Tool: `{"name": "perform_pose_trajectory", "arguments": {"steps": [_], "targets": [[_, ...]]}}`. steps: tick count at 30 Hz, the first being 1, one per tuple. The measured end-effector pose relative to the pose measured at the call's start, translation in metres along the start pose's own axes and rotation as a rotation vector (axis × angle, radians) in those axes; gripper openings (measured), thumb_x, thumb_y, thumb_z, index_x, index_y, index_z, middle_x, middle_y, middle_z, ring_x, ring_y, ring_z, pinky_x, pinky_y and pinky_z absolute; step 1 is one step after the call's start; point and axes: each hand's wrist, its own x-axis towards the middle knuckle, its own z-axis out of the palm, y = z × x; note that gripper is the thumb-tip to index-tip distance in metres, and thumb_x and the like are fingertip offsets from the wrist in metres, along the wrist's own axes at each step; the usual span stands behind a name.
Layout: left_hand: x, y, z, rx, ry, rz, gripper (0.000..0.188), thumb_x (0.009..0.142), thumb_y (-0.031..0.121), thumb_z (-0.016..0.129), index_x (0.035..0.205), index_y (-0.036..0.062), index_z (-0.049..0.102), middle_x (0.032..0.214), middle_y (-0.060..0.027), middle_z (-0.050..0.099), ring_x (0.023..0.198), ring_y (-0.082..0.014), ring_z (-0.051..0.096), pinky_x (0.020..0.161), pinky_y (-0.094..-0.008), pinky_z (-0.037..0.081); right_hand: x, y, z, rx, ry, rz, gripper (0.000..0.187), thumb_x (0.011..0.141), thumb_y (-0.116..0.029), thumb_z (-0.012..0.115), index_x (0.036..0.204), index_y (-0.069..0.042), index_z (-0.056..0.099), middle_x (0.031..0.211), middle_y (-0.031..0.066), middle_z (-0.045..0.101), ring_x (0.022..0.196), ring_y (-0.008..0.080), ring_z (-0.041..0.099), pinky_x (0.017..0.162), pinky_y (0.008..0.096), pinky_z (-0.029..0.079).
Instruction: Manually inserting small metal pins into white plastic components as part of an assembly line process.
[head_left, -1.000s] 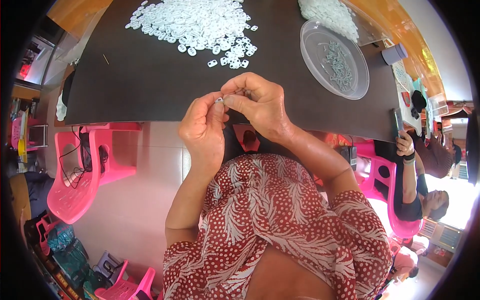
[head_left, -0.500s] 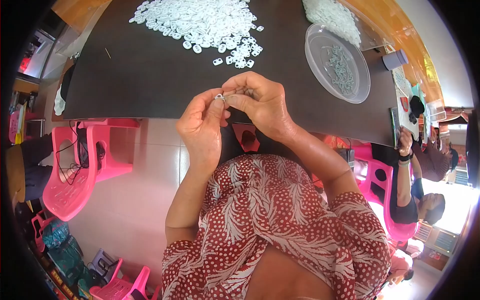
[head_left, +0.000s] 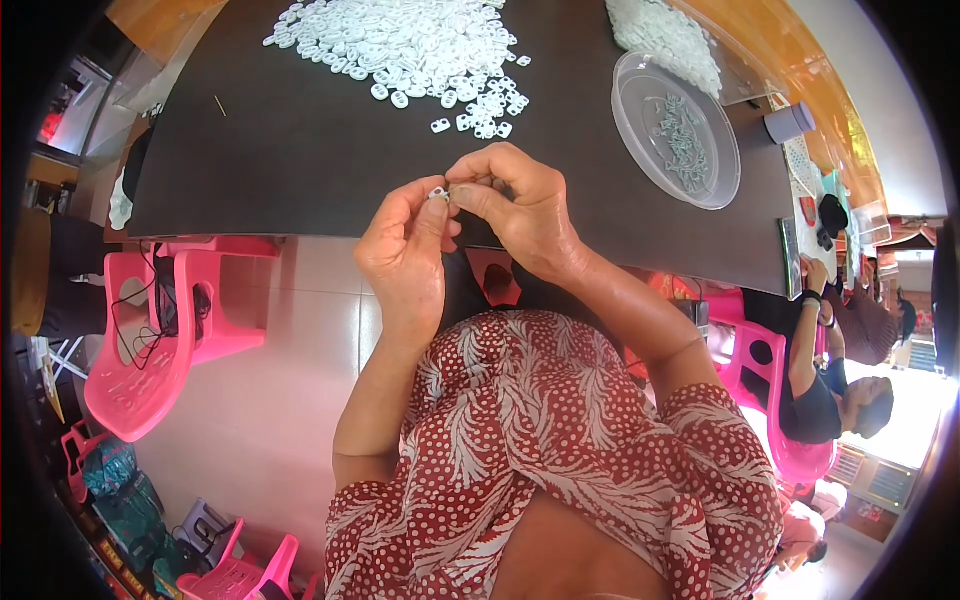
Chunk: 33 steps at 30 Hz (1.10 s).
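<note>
A small white plastic piece with holes (head_left: 438, 193) is pinched between the thumb and fingers of my left hand (head_left: 405, 250). My right hand (head_left: 530, 210) is closed in a pinch right against that piece, its thumb and forefinger meeting at the piece's right side. Whatever sits between those right fingertips is too small and covered to make out. Both hands are raised near the front edge of the dark table (head_left: 300, 180). Beyond them lies a large heap of similar white pieces (head_left: 400, 45), with a few loose ones (head_left: 490, 110) at its near end.
A clear round dish (head_left: 622, 110) at right holds small grey-green metal-looking parts (head_left: 682, 140). Behind it is a pile of whitish translucent pieces (head_left: 665, 40). A grey-lilac cup (head_left: 790, 122) stands near the right edge. Pink plastic chairs (head_left: 150, 370) flank me; a co-worker (head_left: 815, 400) sits at right.
My hands keep nearly the same pinch around the white piece. At the right, the co-worker's hand and arm have shifted slightly. A person standing at the far left has moved.
</note>
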Motion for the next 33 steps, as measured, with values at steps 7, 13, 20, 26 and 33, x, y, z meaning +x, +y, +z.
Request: {"name": "perform_pose_trajectory", "arguments": {"steps": [7, 13, 20, 26, 33], "targets": [[0.001, -0.001, -0.002, 0.095, 0.014, 0.051, 0.014, 0.088, 0.0, 0.055, 0.1, -0.0038, 0.062, 0.084, -0.0034, 0.061, 0.064, -0.006, 0.055, 0.054, -0.0187, 0.044, 0.005, -0.004, -0.002, -0.143, -0.095, -0.065, 0.005, 0.076, -0.004, 0.062, 0.079, -0.002, 0.059, 0.073, 0.0071, 0.055, 0.067, 0.0173, 0.054, 0.06, 0.0303, 0.044], [0.003, -0.005, -0.007, 0.135, 0.012, 0.086, 0.013, 0.087, -0.003, 0.054, 0.097, -0.0041, 0.063, 0.081, -0.0031, 0.06, 0.063, -0.0061, 0.054, 0.053, -0.0188, 0.044, 0.007, -0.003, 0.0, -0.181, -0.166, -0.097, 0.005, 0.079, -0.007, 0.058, 0.078, -0.002, 0.056, 0.073, 0.0087, 0.054, 0.068, 0.0212, 0.054, 0.061, 0.0327, 0.043], [0.009, -0.004, -0.011, 0.054, 0.017, 0.119, 0.014, 0.088, 0.001, 0.057, 0.098, -0.0066, 0.062, 0.079, -0.0055, 0.061, 0.062, -0.0083, 0.054, 0.053, -0.0209, 0.045, 0.015, -0.006, 0.006, -0.139, -0.198, -0.079, 0.008, 0.081, -0.007, 0.057, 0.078, 0.0, 0.056, 0.073, 0.0104, 0.056, 0.069, 0.0227, 0.055, 0.063, 0.0341, 0.045], [0.026, -0.004, -0.023, -0.06, 0.056, 0.037, 0.015, 0.089, 0.002, 0.056, 0.1, -0.0061, 0.061, 0.082, -0.0075, 0.062, 0.063, -0.0094, 0.056, 0.054, -0.0217, 0.047, 0.046, -0.003, 0.008, -0.242, -0.185, -0.218, 0.008, 0.078, -0.009, 0.059, 0.077, -0.002, 0.06, 0.074, 0.011, 0.059, 0.071, 0.0249, 0.056, 0.067, 0.0346, 0.045], [0.035, -0.007, -0.029, -0.101, 0.099, 0.068, 0.015, 0.088, 0.002, 0.057, 0.101, -0.0057, 0.061, 0.078, -0.0096, 0.063, 0.062, -0.0109, 0.057, 0.054, -0.0228, 0.049, 0.119, 0.033, 0.028, -0.803, -0.041, -0.618, 0.008, 0.076, -0.008, 0.061, 0.083, -0.006, 0.066, 0.073, 0.0109, 0.058, 0.073, 0.0288, 0.054, 0.063, 0.038, 0.044]]}}
